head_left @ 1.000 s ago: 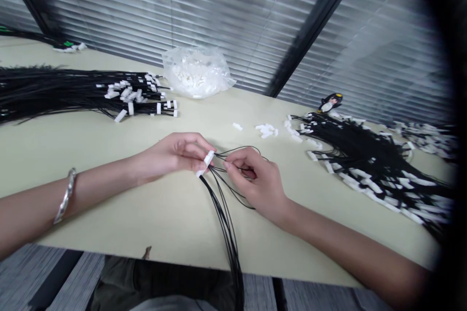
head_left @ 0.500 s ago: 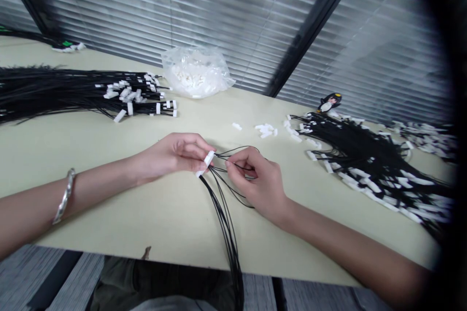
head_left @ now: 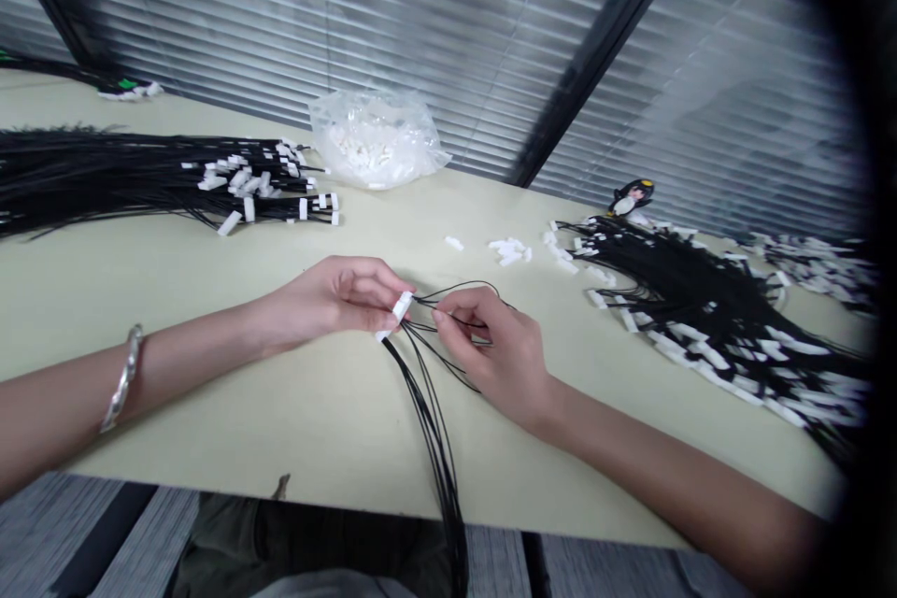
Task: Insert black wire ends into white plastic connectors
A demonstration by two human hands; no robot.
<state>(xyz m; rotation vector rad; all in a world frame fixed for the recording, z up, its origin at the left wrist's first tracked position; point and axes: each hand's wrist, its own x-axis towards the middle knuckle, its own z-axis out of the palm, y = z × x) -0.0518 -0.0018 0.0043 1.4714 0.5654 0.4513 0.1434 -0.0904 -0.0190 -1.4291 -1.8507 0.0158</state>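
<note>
Between the thumb and fingers of my left hand [head_left: 350, 297] is a white wire connector [head_left: 402, 306], tilted, with part of it hidden by the fingertips. Several thin black wires [head_left: 429, 420] come out of it; some hang in a bundle over the table's front edge, others loop towards the right. My right hand [head_left: 494, 346] is closed in a pinch on a black wire just right of the connector. The wire's tip cannot be made out.
Black wire bundles with white connectors [head_left: 238, 177] lie at the left, and another pile [head_left: 687, 299] spreads over the right. A clear plastic bag [head_left: 378, 145] of white parts rests at the back. Loose white connectors [head_left: 510, 250] lie mid-table, and a penguin-suited figure [head_left: 633, 196] is beyond the right pile.
Hardly anything differs. My right hand and the wires around it have shifted very slightly; both hands keep their hold.
</note>
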